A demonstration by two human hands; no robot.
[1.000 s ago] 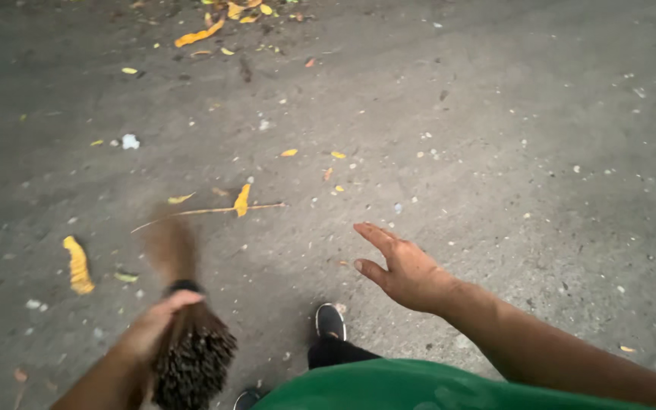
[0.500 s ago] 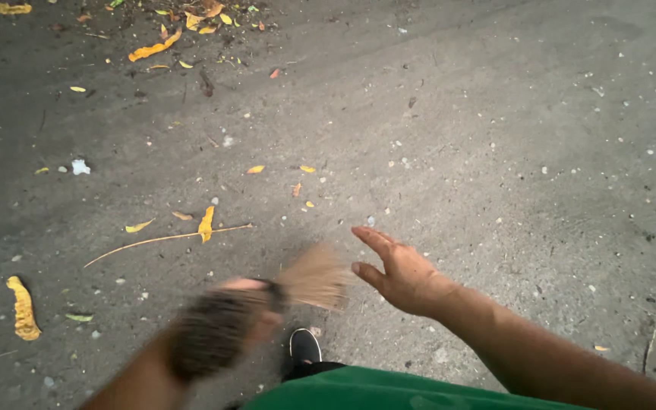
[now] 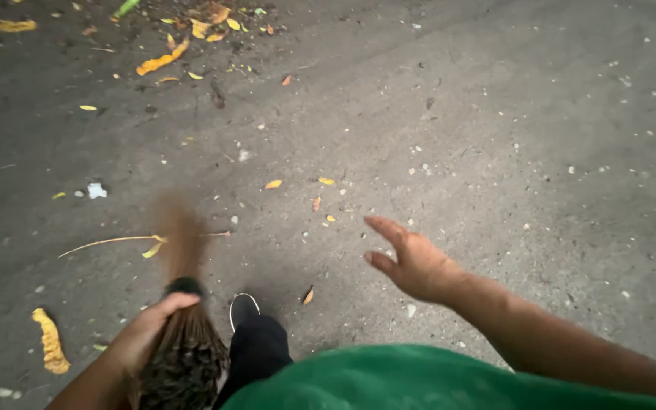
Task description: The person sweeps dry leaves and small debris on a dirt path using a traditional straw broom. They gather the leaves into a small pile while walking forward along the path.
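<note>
- Brown bristles of a hand broom (image 3: 184,319) run from the bottom edge up toward the asphalt ground (image 3: 495,152), its tip blurred above a dark band on the bundle.
- Left hand (image 3: 146,334) has its grip closed around the broom just below that dark band, thumb lying across the top of the bundle.
- Right hand (image 3: 411,262) is well to the right of the broom, grip open and holding nothing, fingers spread and pointing up-left, hanging above the ground.
- Just right of the broom, a dark shoe (image 3: 243,307) with a pale edge stands on the ground, a black trouser leg behind it.
- Green cloth of a shirt (image 3: 419,380) fills the bottom edge, right of the broom.
- A long thin twig (image 3: 111,241) lies on the ground left of the broom's blurred tip and reaches it.
- A curled yellow leaf (image 3: 51,342) lies left of the broom, near the left hand.
- A small white scrap (image 3: 96,190) sits up and left of the broom tip.
- Far above the broom, a heap of yellow and orange leaves (image 3: 191,34) lies by the top edge.
- Small orange leaf bits (image 3: 272,184) are scattered between the broom tip and the right hand.
</note>
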